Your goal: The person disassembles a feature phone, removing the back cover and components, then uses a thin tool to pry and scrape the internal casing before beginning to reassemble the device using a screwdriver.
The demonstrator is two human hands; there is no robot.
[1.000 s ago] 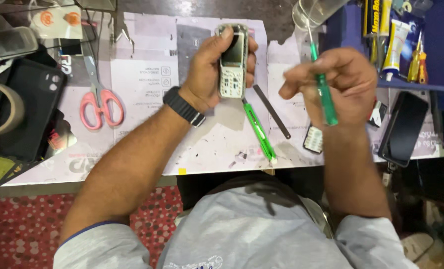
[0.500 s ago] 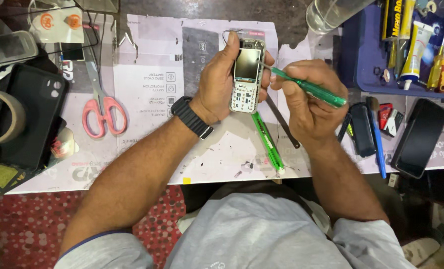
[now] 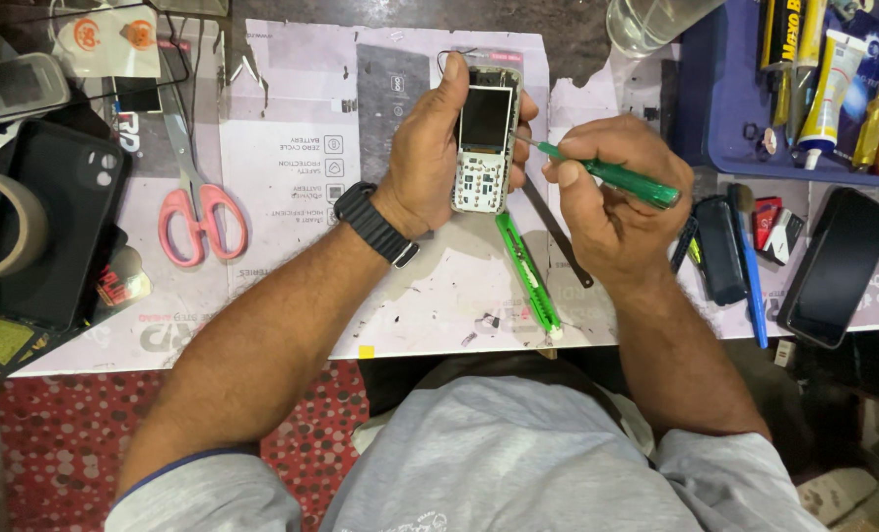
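**Screwdriver tip at the phone's right edge**

While my left hand (image 3: 430, 148) grips the phone (image 3: 483, 138) upright above the tabletop (image 3: 292, 148), long axis twelve to six, my right hand (image 3: 607, 192) fingers pinch a green screwdriver (image 3: 607, 177). Its tip points toward ten o'clock, touching the phone's right edge. Scissors (image 3: 198, 202) lie off at nine.
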